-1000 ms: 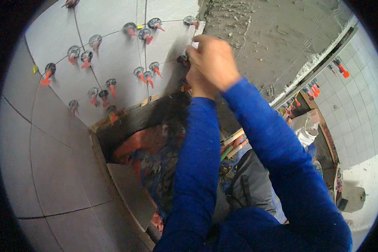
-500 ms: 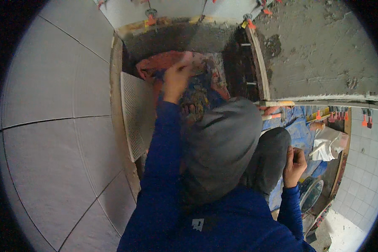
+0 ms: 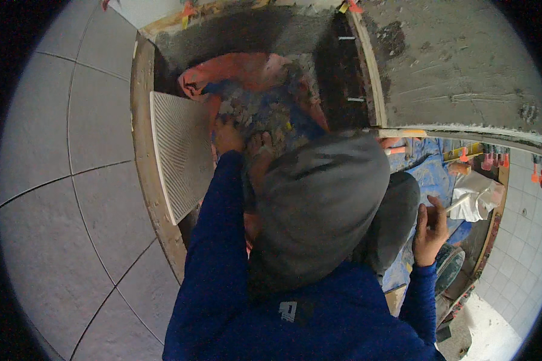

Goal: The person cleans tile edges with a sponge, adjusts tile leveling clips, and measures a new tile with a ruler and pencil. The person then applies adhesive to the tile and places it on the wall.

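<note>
Down and to the left, the left grip [image 3: 227,137] has shifted since the earlier frame, ending just beside a bare foot [image 3: 261,140]; the right grip [image 3: 430,236] now has its fingers raised next to the knee [image 3: 402,195].

Rubble [image 3: 262,111] lies in the pit [image 3: 241,39], with the left grip low at its left side, near the ridged tile [image 3: 183,153]. Whether those dim fingers close on anything, I cannot tell. A reach like this is best done, I judge, by feeling with the fingertips first, with the wrist clear of the tile's edge: the tile leans by the plank [image 3: 143,108] and could slip if knocked.

Besides rubble, the pit holds a crumpled red sheet [image 3: 241,65]. Right of the knee, the right grip is half curled; a pale stick [image 3: 457,203] shows at its tips, though held or merely behind them I cannot tell. Past it sits a silvery bag [image 3: 482,195], contents hidden. Behind the right wrist is a round tub [image 3: 450,271], too dim inside to read.
</note>
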`<state>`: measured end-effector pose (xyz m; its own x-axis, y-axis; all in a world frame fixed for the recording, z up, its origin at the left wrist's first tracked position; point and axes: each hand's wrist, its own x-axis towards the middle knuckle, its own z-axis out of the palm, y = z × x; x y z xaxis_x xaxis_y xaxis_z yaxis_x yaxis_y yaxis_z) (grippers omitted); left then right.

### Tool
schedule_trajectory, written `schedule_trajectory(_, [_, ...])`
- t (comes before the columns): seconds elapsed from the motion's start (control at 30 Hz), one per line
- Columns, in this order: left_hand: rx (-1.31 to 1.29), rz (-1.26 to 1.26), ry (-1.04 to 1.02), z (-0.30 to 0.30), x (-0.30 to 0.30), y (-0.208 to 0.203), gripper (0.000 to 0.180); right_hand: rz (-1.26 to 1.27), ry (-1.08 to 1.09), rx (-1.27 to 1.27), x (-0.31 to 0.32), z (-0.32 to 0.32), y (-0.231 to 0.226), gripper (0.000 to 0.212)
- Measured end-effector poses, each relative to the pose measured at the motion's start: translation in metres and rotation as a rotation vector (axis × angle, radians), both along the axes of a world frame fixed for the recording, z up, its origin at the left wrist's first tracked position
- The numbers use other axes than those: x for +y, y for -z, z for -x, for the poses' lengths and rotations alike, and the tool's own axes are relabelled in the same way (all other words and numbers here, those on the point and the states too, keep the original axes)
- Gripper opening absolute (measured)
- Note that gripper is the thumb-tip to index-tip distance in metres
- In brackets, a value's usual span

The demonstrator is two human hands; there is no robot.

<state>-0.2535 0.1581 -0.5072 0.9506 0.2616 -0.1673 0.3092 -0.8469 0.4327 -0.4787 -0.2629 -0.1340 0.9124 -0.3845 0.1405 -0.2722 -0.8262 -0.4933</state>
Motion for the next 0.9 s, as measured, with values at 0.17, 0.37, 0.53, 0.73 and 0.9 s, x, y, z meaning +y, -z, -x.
schedule_trajectory(0.17, [-0.306, 0.395, -0.128, -0.019, 0.008, -0.06, 0.03, -0.083, -0.057, -0.148, 0.026, -0.023, -0.022, 0.025])
schedule_trajectory(0.37, [-0.09, 1.88, 0.027, -0.001, -0.042, -0.304, 0.027, 0.064, -0.541, -0.32, 0.105, -0.109, -0.07, 0.036])
schedule_trajectory(0.53, [0.182, 1.947, 0.51, 0.01, -0.104, -0.465, 0.027, 0.103, -0.6, -0.686, 0.124, -0.14, -0.121, 0.042])
schedule_trajectory(0.73, [0.341, 1.836, 0.803, -0.009, -0.15, -0.555, 0.033, 0.388, -0.459, -0.815, 0.087, -0.122, -0.177, 0.041])
schedule_trajectory(0.9, [-0.046, 1.262, 0.879, -0.016, -0.166, -0.577, 0.036, 0.346, -0.359, -0.841, 0.086, -0.127, -0.184, 0.037])
